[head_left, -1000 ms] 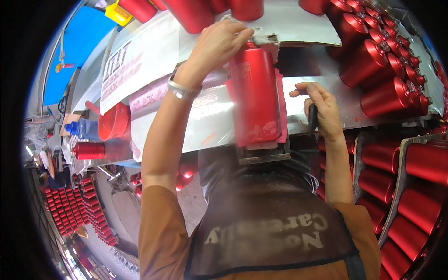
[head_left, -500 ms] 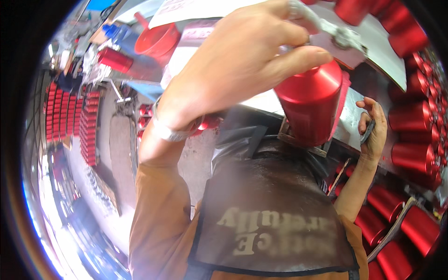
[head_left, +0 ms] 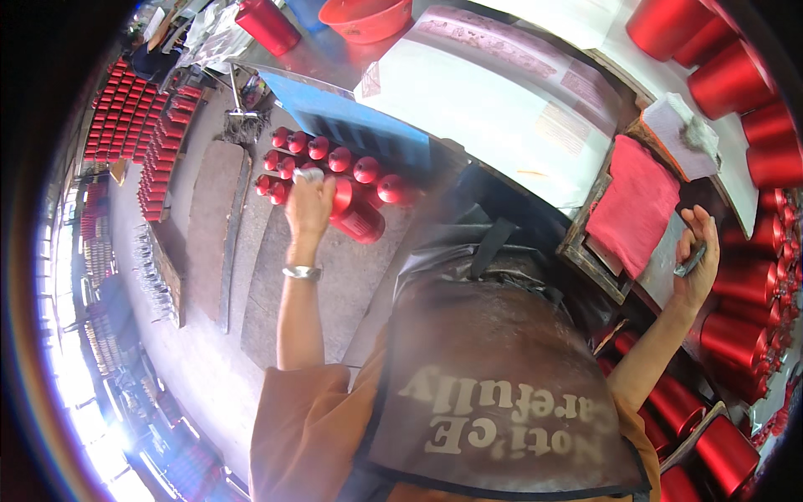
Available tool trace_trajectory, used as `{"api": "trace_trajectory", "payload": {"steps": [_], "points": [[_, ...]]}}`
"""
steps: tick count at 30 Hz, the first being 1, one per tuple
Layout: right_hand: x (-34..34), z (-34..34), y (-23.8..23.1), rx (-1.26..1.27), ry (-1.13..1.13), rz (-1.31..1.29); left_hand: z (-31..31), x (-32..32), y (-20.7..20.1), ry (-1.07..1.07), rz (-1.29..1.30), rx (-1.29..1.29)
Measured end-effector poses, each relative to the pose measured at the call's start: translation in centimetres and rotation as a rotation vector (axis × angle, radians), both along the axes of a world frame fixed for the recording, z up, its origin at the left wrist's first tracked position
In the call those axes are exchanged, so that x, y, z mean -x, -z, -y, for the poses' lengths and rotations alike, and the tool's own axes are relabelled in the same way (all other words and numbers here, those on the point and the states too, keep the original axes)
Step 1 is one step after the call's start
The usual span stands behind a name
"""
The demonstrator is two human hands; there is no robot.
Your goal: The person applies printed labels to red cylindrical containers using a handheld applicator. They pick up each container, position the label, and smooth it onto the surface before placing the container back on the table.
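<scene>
My left hand [head_left: 308, 213] is closed at the top of a red metal cylinder [head_left: 360, 221], low to the left of the bench. White wrapping shows on its fingers, and the grip itself is partly hidden. Several more red cylinders [head_left: 365, 170] with narrow necks stand in rows just beyond. At the right, my right hand [head_left: 701, 255] has its fingers curled around a small dark grey flat piece [head_left: 690, 261], beside a pink cloth [head_left: 633, 205]. The cloth lies over a wooden frame [head_left: 595, 269] at the bench edge.
White sheets [head_left: 493, 109] cover the bench, with a blue panel [head_left: 351, 117] along its left side. A red basin [head_left: 365, 21] and another red cylinder [head_left: 268, 25] are at the back. Many red cylinders [head_left: 734, 335] are stacked at my right. A board [head_left: 209, 226] lies on the floor.
My left hand has carried the red cylinder from the wooden frame down and left to the rows of cylinders, uncovering the pink cloth. The right hand still holds the dark piece.
</scene>
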State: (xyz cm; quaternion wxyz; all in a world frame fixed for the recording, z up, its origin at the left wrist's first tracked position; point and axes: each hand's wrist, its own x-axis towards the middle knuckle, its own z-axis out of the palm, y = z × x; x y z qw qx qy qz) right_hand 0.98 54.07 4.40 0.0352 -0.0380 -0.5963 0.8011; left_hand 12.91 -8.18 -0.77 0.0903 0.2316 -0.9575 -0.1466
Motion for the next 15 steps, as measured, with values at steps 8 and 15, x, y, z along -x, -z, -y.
{"api": "trace_trajectory", "payload": {"steps": [8, 15], "points": [[0.2, -1.4, 0.2, -0.15, 0.121, 0.18, 2.8, -5.5, 22.8, -0.37, 0.293, -0.107], [0.1, -0.6, -0.5, -0.25, 0.135, 0.214, 2.6, -4.8, 30.5, -0.502, 0.383, -0.099]]}}
